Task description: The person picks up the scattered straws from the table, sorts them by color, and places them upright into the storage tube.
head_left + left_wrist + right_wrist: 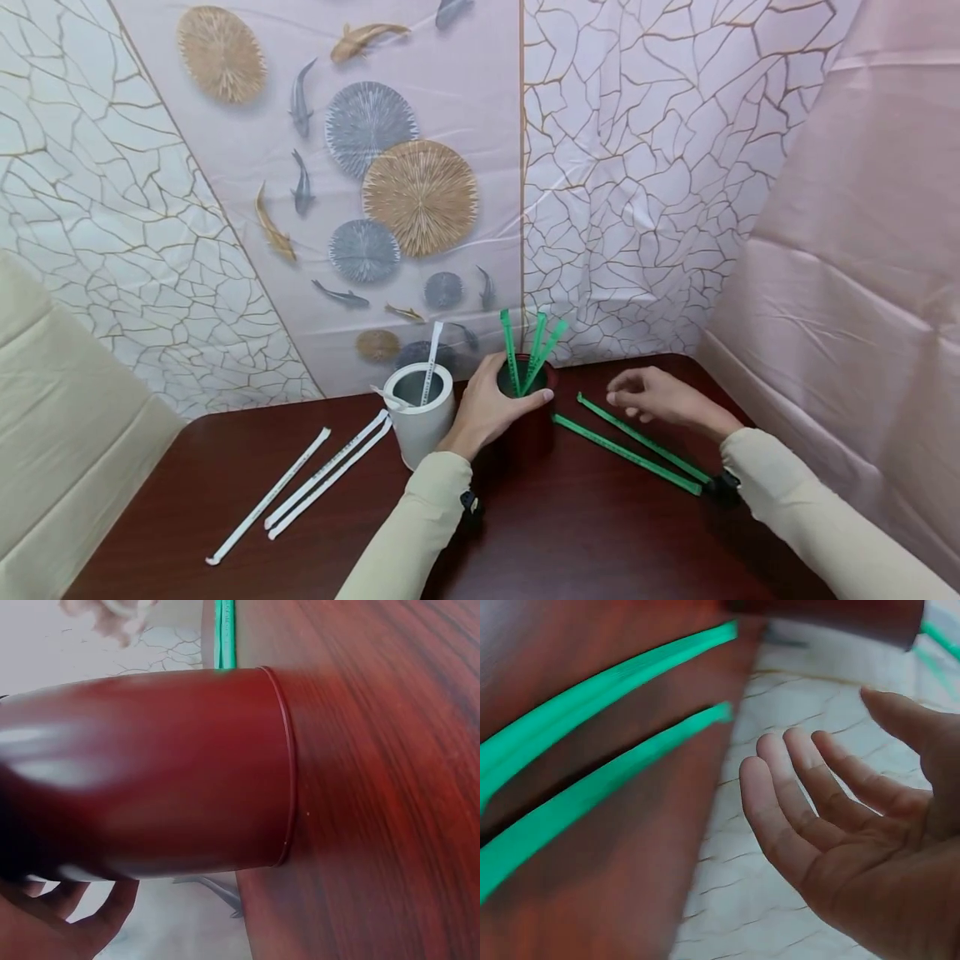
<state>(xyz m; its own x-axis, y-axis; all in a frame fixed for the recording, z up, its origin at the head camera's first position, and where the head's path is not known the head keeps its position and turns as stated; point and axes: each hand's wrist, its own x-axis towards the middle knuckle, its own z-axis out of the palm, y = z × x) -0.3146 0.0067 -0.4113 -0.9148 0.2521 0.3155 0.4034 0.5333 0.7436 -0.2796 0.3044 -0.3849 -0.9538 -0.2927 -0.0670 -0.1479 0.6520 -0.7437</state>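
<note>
A dark red cup (150, 772) stands upright on the table, with several long, narrow green strips (534, 354) leaning in it. My left hand (486, 408) grips this cup from its left side, thumb across the near rim and fingers behind. Above the table to the right, my right hand (663, 396) hangs with loosely bent fingers and holds nothing; the right wrist view shows its palm (870, 847). Beneath and beside it lie two green strips (607, 769) with small dark print, slanting away from the red cup.
Left of the red cup stands a white cup (423, 425) holding white strips (431, 367). Three more white strips (270, 496) lie slanted on the dark wooden table (540, 533). Patterned cloth (622, 183) hangs behind the table's far edge, and plain cloth (847, 333) on the right.
</note>
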